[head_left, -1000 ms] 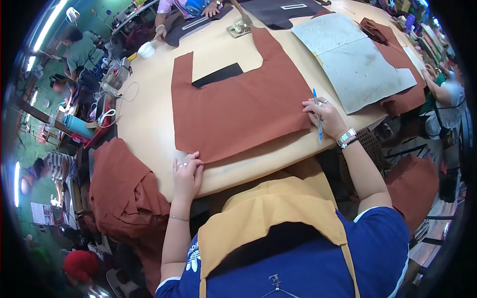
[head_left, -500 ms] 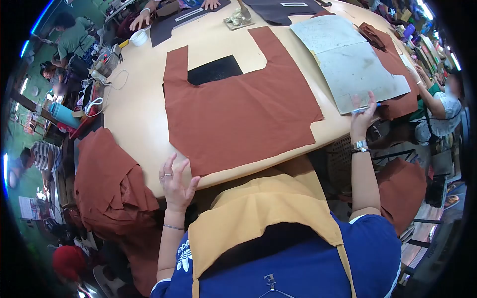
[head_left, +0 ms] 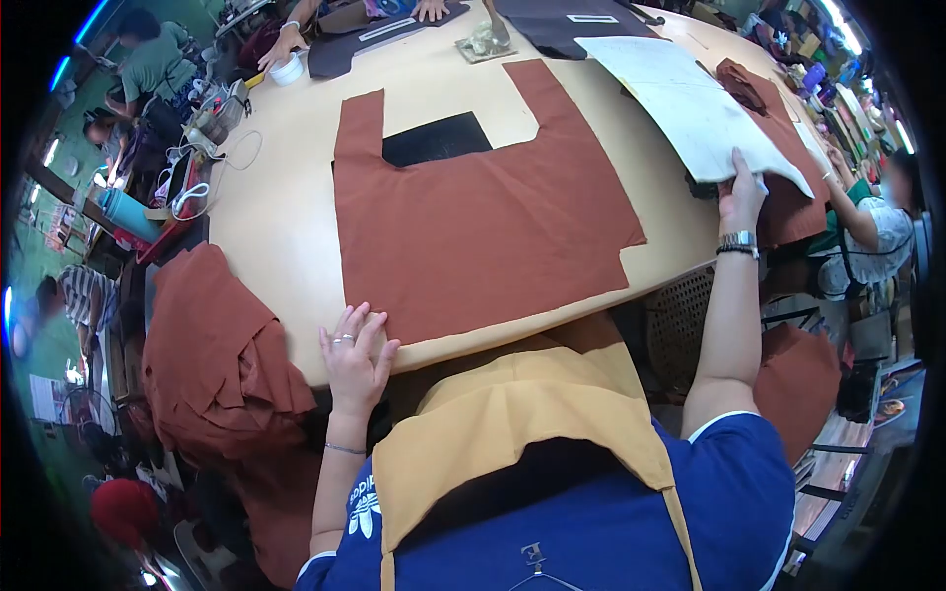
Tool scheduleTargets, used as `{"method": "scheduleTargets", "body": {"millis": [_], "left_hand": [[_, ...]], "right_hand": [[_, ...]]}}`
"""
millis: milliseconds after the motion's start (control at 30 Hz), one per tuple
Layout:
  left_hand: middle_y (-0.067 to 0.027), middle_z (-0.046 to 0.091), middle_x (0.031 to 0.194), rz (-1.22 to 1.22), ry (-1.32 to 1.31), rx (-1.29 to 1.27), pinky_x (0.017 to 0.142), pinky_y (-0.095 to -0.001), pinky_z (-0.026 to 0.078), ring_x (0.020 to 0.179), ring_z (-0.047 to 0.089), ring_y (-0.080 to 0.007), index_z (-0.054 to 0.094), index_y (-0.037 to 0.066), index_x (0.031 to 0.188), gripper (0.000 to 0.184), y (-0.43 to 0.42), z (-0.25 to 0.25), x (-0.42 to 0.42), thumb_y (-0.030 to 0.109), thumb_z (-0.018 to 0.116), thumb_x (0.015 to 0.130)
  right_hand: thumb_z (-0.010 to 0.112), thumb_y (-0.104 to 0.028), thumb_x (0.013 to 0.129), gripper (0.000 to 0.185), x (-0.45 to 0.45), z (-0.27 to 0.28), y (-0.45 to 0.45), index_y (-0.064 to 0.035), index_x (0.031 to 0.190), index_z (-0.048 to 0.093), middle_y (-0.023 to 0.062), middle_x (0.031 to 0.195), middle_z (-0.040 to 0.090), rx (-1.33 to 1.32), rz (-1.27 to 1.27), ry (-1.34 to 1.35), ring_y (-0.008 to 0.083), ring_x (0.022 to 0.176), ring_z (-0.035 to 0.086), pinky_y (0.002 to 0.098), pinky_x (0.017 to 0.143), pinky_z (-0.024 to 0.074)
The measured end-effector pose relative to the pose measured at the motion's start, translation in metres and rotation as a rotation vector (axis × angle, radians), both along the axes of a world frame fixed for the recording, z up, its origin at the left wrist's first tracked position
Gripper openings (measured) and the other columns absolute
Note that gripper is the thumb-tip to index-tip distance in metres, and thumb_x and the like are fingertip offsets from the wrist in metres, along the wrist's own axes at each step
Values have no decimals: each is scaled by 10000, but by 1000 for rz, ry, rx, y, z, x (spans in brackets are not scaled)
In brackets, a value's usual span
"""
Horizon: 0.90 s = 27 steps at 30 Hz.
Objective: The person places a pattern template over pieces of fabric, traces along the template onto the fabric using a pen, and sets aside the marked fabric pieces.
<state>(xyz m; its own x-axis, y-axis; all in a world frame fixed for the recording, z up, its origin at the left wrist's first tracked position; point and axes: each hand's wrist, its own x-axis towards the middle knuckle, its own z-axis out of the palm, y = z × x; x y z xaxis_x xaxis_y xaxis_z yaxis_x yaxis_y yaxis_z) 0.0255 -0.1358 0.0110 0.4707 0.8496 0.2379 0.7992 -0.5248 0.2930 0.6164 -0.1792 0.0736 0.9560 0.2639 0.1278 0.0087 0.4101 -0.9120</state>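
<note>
A rust-brown cut fabric piece [head_left: 483, 227] with two upright straps lies flat on the table [head_left: 266, 217]. Part of a black sheet [head_left: 439, 140] shows from under it, between the straps. My left hand [head_left: 357, 357] rests at the fabric's lower-left corner by the table edge, fingers loosely spread, holding nothing. On the right, my right hand [head_left: 741, 195] grips the near edge of a large pale pattern sheet [head_left: 685, 103], thumb on top. That near edge is lifted and bent above the table. More rust-brown fabric [head_left: 788, 148] lies beyond the sheet.
A rust-brown fabric pile [head_left: 217, 345] hangs at my left. Across the table, another person's hands [head_left: 284, 49] are near a white tape roll [head_left: 288, 71] and dark fabric [head_left: 370, 44]. A small tray [head_left: 485, 44] sits at the back. A co-worker [head_left: 877, 222] sits at right.
My right hand has closed on the pattern sheet's near edge and raised it, tilting the sheet. My left hand has settled down onto the fabric corner. The far person's hand has reached the tape roll.
</note>
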Motion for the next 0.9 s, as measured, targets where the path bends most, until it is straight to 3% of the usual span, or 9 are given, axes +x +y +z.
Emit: {"method": "scheduleTargets", "body": {"millis": [67, 167, 367, 467, 533, 600, 700, 733, 900], "left_hand": [[-82, 518, 1358, 12, -56, -9, 1109, -606, 170, 1320, 425, -297, 616, 153, 1209, 376, 0, 1, 1, 380, 593, 910], [-99, 533, 1333, 26, -187, -19, 1095, -577, 227, 1287, 453, -310, 620, 132, 1191, 353, 4, 13, 2, 344, 609, 910], [-144, 547, 1307, -149, -563, 2, 1007, -363, 409, 1222, 515, -272, 586, 79, 1229, 354, 34, 47, 27, 177, 658, 896], [-116, 551, 1308, -162, -1027, -357, 1020, -380, 402, 1219, 518, -262, 549, 68, 1279, 391, 51, 53, 62, 200, 632, 921], [-106, 546, 1311, -56, -1476, -899, 1037, -371, 394, 1237, 500, -243, 489, 60, 1332, 437, 83, 26, 71, 208, 607, 939], [-104, 544, 1309, -12, -1662, -1222, 1046, -366, 393, 1242, 493, -228, 449, 54, 1364, 466, 95, 20, 76, 215, 590, 950], [-114, 547, 1300, -68, -1587, -1339, 1046, -363, 400, 1229, 501, -211, 419, 52, 1378, 483, 97, 37, 90, 226, 578, 956], [-117, 548, 1297, -90, -1559, -1379, 1046, -362, 403, 1225, 504, -206, 409, 51, 1382, 489, 97, 41, 95, 230, 574, 958], [-129, 595, 1218, 56, -1495, -934, 925, -342, 498, 1110, 578, -181, 380, 37, 1388, 540, 113, 21, 54, 177, 623, 927]], "right_hand": [[625, -119, 912, 378, 7, 21, 11, 4, 1257, 532, 81, 1195, 595, 41, 36, -372, 200, 997, 604, 367, 878, 499], [670, -250, 890, 348, -30, 101, 9, -17, 1147, 637, 50, 1035, 658, -164, -56, -693, 113, 919, 588, 265, 834, 457], [673, -254, 894, 407, -122, 183, 11, -25, 1223, 601, 53, 1078, 664, -48, 289, -722, 109, 963, 605, 258, 866, 467], [640, -205, 915, 387, -146, 185, 15, -35, 1255, 572, 66, 1113, 660, 105, 663, -531, 118, 1007, 622, 261, 857, 486], [621, -191, 923, 382, -157, 179, 19, -35, 1265, 556, 71, 1107, 664, 177, 862, -403, 115, 991, 639, 248, 816, 513], [597, -191, 934, 354, -184, 167, 27, -30, 1247, 559, 74, 1099, 669, 346, 949, -344, 112, 923, 662, 229, 750, 546], [621, -219, 920, 388, -200, 148, 31, -26, 1252, 562, 74, 1109, 664, 410, 961, -334, 107, 938, 644, 238, 798, 525], [651, -242, 904, 428, -182, 148, 28, -22, 1261, 564, 70, 1119, 660, 287, 996, -291, 105, 963, 627, 241, 841, 501], [700, -198, 873, 486, -125, 92, 18, -6, 1292, 543, 83, 1180, 642, -90, 831, -400, 117, 1020, 617, 249, 868, 503]]}}
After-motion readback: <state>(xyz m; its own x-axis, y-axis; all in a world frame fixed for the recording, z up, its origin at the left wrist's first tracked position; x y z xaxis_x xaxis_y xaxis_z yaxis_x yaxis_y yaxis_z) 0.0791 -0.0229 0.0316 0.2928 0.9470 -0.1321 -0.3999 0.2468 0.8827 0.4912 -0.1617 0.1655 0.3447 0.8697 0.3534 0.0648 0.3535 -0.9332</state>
